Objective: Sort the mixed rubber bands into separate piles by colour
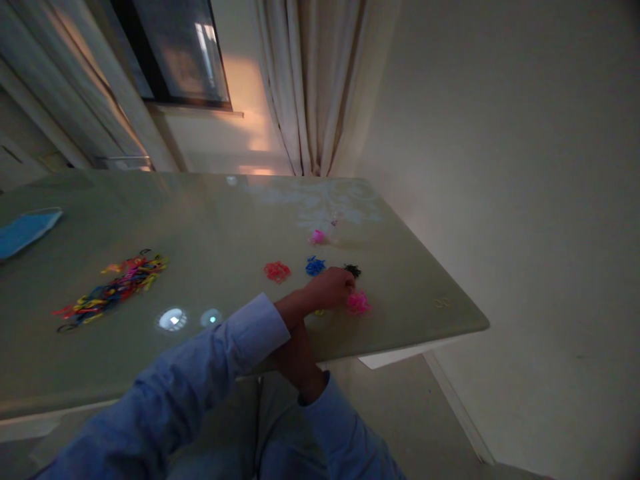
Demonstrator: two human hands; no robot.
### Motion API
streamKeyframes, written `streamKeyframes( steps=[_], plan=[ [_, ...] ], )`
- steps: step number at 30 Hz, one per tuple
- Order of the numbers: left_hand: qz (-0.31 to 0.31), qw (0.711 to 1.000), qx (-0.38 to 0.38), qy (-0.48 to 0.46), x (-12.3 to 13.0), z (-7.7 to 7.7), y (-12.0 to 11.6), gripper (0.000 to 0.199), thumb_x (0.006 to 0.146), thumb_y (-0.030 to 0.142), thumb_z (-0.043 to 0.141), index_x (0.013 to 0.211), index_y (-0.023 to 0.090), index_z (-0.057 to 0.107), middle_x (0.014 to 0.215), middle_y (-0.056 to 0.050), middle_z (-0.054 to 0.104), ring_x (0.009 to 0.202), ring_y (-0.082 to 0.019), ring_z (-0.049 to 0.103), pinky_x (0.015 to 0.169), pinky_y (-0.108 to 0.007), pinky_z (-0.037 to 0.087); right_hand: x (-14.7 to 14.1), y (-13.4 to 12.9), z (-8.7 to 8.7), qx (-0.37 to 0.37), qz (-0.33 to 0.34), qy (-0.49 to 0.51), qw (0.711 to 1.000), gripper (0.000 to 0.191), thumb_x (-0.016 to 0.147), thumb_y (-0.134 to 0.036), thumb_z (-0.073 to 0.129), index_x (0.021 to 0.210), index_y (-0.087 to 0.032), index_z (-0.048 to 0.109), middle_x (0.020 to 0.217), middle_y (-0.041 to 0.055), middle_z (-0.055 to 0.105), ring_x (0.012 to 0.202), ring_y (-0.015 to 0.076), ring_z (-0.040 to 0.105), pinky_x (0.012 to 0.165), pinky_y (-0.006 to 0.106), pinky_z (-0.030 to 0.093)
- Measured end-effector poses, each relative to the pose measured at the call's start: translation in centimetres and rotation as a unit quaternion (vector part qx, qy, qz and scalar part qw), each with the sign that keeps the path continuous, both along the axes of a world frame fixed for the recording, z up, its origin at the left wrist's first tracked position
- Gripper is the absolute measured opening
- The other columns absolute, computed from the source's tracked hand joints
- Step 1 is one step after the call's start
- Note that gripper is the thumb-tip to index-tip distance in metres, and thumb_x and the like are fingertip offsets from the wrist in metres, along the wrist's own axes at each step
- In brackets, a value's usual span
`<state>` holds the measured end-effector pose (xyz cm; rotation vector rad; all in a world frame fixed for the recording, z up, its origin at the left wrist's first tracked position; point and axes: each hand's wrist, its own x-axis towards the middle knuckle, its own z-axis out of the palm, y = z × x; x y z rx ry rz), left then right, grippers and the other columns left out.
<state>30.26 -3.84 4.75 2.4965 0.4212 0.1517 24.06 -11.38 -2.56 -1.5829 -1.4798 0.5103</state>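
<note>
My left hand (331, 285) reaches across to the right, its fingers closed together at the edge of a pink pile of rubber bands (359, 303). Whatever those fingers hold is too small to make out. A black pile of rubber bands (354, 271) lies just beyond the fingertips, and a blue pile (315, 266) sits behind the hand. Further left is a red pile (277, 271). Yellow bands (319, 312) peek out below my left wrist, mostly hidden. Crossed under the left forearm is my right hand (294, 350), near the table's front edge; its fingers are hidden.
A long heap of mixed coloured rubber bands (120, 288) lies on the left of the glossy table (210, 220). A blue face mask (27, 231) rests at far left. Behind the piles sits a bright pink item (317, 237). A wall (525, 200) borders the right side.
</note>
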Motion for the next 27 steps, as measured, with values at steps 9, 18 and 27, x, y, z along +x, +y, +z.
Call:
streamKeyframes(
  steps=[9, 18, 27],
  plan=[
    [0.139, 0.964, -0.096, -0.203, -6.5, 0.7, 0.2, 0.019, 0.084, 0.025, 0.055, 0.077, 0.016, 0.07, 0.075, -0.003, 0.069, 0.068, -0.014, 0.059, 0.065, -0.024, 0.044, -0.5, -0.8, 1.0, -0.065, 0.084, -0.155, 0.982, 0.02, 0.084, -0.018, 0.06, 0.097, -0.015, 0.075, 0.093, 0.0126, 0.078, 0.084, 0.0277, 0.073, 0.071, 0.032, 0.053],
    [0.395, 0.867, -0.15, -0.264, -20.0, -2.7, 2.0, 0.029, 0.081, 0.044, 0.059, 0.077, 0.017, 0.067, 0.07, -0.002, 0.066, 0.065, -0.015, 0.058, 0.06, -0.025, 0.045, -0.2, -1.3, 2.2, 0.047, 0.085, -0.047, 0.994, 0.02, 0.094, -0.022, 0.055, 0.095, -0.02, 0.074, 0.085, 0.0055, 0.074, 0.077, 0.0173, 0.067, 0.071, 0.027, 0.05],
    [0.466, 0.842, -0.049, -0.267, -30.4, -4.7, 2.1, 0.025, 0.084, 0.039, 0.057, 0.076, 0.018, 0.067, 0.074, -0.003, 0.066, 0.069, -0.016, 0.058, 0.066, -0.028, 0.045, 0.2, -0.3, 2.5, -0.008, 0.07, -0.042, 0.997, 0.023, 0.092, -0.033, 0.057, 0.091, -0.02, 0.075, 0.082, 0.0061, 0.074, 0.074, 0.0187, 0.068, 0.069, 0.028, 0.051]
  ],
)
